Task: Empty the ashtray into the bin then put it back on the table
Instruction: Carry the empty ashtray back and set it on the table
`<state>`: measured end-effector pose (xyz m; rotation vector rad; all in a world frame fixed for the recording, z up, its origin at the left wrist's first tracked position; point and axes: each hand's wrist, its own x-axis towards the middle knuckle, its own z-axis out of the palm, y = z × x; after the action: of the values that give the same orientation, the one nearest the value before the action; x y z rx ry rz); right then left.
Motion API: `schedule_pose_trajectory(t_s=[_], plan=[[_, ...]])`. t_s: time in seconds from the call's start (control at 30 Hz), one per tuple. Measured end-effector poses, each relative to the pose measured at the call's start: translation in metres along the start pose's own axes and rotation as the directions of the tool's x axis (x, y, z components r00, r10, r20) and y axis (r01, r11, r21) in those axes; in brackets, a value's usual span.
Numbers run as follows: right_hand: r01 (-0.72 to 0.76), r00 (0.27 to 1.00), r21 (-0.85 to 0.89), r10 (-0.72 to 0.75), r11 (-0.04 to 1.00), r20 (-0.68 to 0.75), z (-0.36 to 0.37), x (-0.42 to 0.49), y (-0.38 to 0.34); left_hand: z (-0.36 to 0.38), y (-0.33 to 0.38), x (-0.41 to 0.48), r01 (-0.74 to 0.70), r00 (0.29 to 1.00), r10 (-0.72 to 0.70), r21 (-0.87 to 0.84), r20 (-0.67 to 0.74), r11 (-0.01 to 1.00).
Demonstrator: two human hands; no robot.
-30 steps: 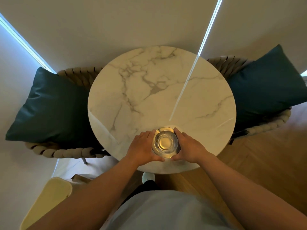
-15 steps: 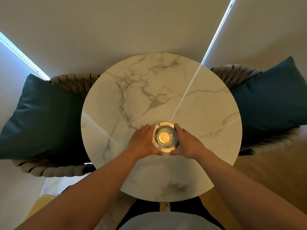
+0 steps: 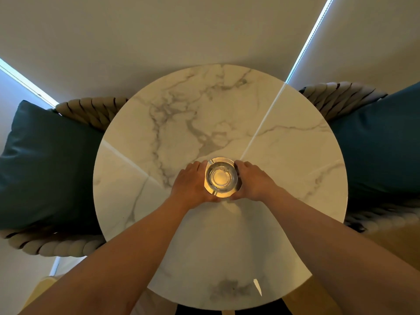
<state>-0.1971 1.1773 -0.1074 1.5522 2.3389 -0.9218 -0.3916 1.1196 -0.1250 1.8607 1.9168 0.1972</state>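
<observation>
A round clear glass ashtray point(image 3: 221, 177) sits near the middle of the round white marble table point(image 3: 284, 169). Its bowl looks almost bare, with faint dark specks near the rim. My left hand point(image 3: 190, 184) cups its left side and my right hand point(image 3: 254, 181) cups its right side, fingers curled against the glass. The ashtray looks to rest on the tabletop. No bin is in view.
Two woven rope chairs flank the table, each with a dark teal cushion, one on the left point(image 3: 47, 164) and one on the right point(image 3: 384, 144). A pale wall rises behind. Wooden floor point(image 3: 391, 248) shows at lower right, a pale yellow object point(image 3: 43, 289) at lower left.
Both hands have carried the ashtray from the table's near edge toward its middle. My view has shifted forward over the table, so more tabletop lies in front of my body.
</observation>
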Motion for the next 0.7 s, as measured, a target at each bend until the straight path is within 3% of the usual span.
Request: schedule_pose_trajectory(t_s=[0.27,0.7], plan=[[0.037,0.998,-0.065,-0.034,0.997,0.045,0.000,0.036,0.006,0.023,-0.016,0.019,0.074,0.996,-0.073,0.031,-0.043,0.997],[0.025,1.000,0.021,-0.025,0.999,-0.009,0.005,0.037,0.016,0.028,-0.014,0.018,0.140,0.980,-0.129,0.066,-0.152,0.988]])
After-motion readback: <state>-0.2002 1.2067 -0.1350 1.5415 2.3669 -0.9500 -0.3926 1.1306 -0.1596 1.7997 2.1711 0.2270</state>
